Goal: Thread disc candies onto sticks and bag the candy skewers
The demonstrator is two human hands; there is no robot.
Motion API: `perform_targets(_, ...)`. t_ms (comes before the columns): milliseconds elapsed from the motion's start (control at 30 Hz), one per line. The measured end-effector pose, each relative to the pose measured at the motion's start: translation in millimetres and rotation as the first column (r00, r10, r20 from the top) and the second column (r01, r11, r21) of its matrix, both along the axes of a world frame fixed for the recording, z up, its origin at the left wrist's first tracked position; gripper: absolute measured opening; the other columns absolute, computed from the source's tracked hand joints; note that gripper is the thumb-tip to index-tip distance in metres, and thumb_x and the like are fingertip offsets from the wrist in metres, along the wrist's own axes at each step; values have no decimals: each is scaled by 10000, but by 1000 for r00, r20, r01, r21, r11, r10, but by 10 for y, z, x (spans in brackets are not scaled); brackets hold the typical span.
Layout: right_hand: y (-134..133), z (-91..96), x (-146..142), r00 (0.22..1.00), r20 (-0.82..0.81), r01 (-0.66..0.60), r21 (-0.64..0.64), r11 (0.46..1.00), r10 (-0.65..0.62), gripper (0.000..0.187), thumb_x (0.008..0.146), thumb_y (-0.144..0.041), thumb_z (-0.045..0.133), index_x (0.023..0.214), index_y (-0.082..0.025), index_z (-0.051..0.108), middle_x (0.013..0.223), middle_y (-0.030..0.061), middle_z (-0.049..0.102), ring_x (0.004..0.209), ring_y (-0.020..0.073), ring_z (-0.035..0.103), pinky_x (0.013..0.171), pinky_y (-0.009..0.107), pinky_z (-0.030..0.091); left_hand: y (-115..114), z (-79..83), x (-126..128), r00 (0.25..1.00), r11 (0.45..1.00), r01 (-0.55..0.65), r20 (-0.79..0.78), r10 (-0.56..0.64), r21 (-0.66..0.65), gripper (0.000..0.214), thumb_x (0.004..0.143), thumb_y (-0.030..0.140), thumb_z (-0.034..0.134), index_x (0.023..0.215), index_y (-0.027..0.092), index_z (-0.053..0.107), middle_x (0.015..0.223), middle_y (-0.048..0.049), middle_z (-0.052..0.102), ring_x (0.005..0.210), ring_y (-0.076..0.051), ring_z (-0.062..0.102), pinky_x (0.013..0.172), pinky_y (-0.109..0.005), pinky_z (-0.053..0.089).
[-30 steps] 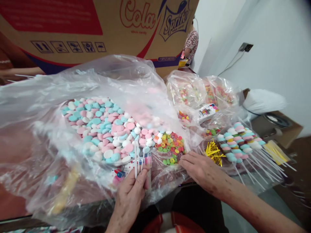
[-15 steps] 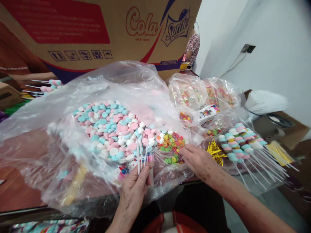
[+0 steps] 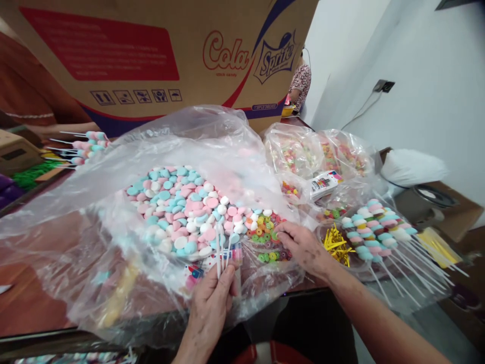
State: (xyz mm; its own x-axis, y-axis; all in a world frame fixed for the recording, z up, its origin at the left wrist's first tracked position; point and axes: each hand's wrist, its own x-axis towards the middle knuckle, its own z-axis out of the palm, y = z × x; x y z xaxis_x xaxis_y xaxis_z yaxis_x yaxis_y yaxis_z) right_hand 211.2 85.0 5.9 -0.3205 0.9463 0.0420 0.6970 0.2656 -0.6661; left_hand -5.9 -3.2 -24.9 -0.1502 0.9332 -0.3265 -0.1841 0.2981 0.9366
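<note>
so the room's pretty bare-bones tbh, plain white wall [image 3: 424, 111] on the right with a corner further back, dark socket [image 3: 383, 86] on it and a thin cable [image 3: 352, 119] drooping down, glossy reddish-brown table [image 3: 34, 308] up front, greyish floor [image 3: 439, 326] below, soft, fairly even light

Bare forearms [image 3: 364, 303], dark trousers [image 3: 314, 323] and a pale-striped red garment [image 3: 290, 355] show.

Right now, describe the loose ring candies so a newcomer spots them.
Before the big cardboard box, pastel candies lie piled amid plastic. At their right end, by the right hand, are the ring candies: brighter red, yellow and green, with center holes.
</note>
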Motion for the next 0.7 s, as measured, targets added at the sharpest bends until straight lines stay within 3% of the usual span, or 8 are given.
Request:
perform_targets(133, 41, -49, 12, 982, -169, 51, -167, 985, -80, 227, 922, -286, 421, 848, -188, 612, 621, -50, 557, 586, 117, 506, 570, 226, 379, -2, -10, -13, 1000, 1000, 7, -22, -7, 4, 461, 780, 582, 645, 910, 140, 660, 520, 56, 489, 369, -43, 298, 366, -180, 181)
perform_targets(267, 19, -87, -9, 952, -269, 97, -188, 977, -146, 122, 844, -237, 493, 823, -188, 603, 650, -49, 568, 599, 111, 500, 572, 218, 384, 5, 29, -1, 1000, 1000, -2, -19, 2, -25, 473, 741, 595, 673, 892, 147, 659, 525, 52, 491, 379, -52, 315, 373, -181, 178)
perform_targets(367, -37, 28, -32, 933, -323, 104, -188, 977, -161, 92, 811, -212, 495, 806, -195, 585, 634, -53, 559, 576, 110, 496, 562, 216, 395, 7, 46, 11, 1000, 1000, -15, -16, 15, -19, 458, 744, 581, 679, 900, 151, 656, 513, 52, 486, 380, -53, 304, 378, -185, 166)
perform_targets(433, -45, 180, -26, 924, -344, 145, -95, 985, -169, 96, 810, -217, 485, 795, -198, 578, 634, -46, 558, 573, 113, 503, 551, 216, 399, 7, 36, 16, 1000, 1000, -23, -16, 23, -1, 448, 755, 578, 674, 877, 147, 658, 502, 56, 462, 381, -51, 291, 382, -189, 153)
perform_targets(500, 14, 353, 13, 926, -324, 236, 98, 967, -193, 101, 808, -224, 489, 811, -200, 587, 637, -38, 564, 571, 119, 511, 553, 222, 400, 8, 16, 15, 1000, 1000, -19, -22, 19, 20, 446, 759, 579, 672, 844, 142, 656, 508, 55, 452, 386, -51, 294, 384, -191, 150)
perform_targets(600, 250, 547, 122, 946, -203, 314, 382, 869, -252, 118, 802, -223, 509, 871, -194, 600, 666, -24, 588, 590, 131, 531, 596, 243, 410, 13, -15, 2, 999, 1000, -8, -35, 9, 26, 458, 763, 586, 666, 857, 138, 654, 520, 53, 461, 387, -53, 307, 384, -191, 164)
perform_targets(700, 556, 598, 218, 948, 15, 256, 552, 793, -317, 93, 806, -188, 503, 839, -187, 590, 741, 10, 602, 657, 156, 546, 656, 269, 417, 15, -29, -16, 999, 1000, 16, -46, -15, 15, 484, 765, 603, 652, 905, 140, 656, 519, 56, 461, 380, -56, 307, 373, -188, 173)
